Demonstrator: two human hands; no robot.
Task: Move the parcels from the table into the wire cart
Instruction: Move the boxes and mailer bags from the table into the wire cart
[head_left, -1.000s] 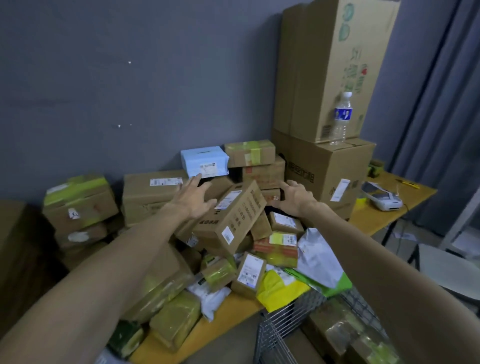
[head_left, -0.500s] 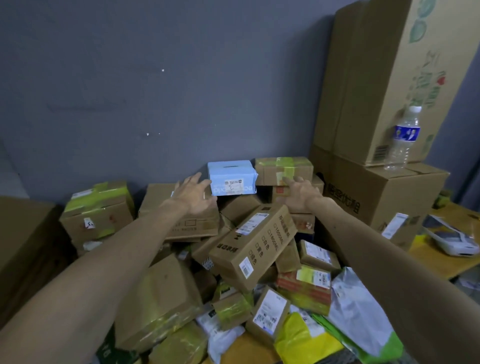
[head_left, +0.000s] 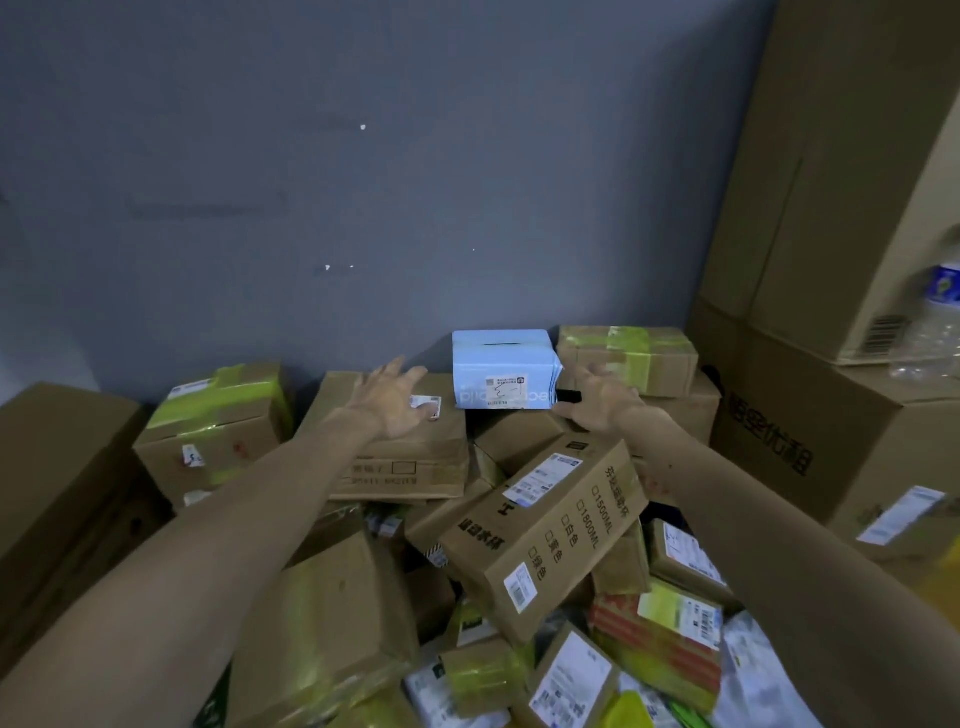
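A light blue box (head_left: 501, 369) with a white label sits on top of the parcel pile against the grey wall. My left hand (head_left: 392, 397) hovers open just left of it, fingers spread, over a flat brown carton (head_left: 410, 462). My right hand (head_left: 597, 397) is open at the blue box's right lower corner, close to it; contact is unclear. A brown box with yellow-green tape (head_left: 628, 356) stands right of the blue box. A long printed carton (head_left: 550, 530) lies tilted below my hands. The wire cart is out of view.
Large brown cartons (head_left: 831, 182) are stacked at the right, with a water bottle (head_left: 930, 327) on the lower one. More taped boxes (head_left: 218, 421) and poly mailers (head_left: 758, 670) fill the left and front. A big carton (head_left: 57, 467) sits at far left.
Both hands have reached farther forward and up, from the tilted printed carton to either side of the blue box. The view has moved closer; the cart and table edge have left the frame.
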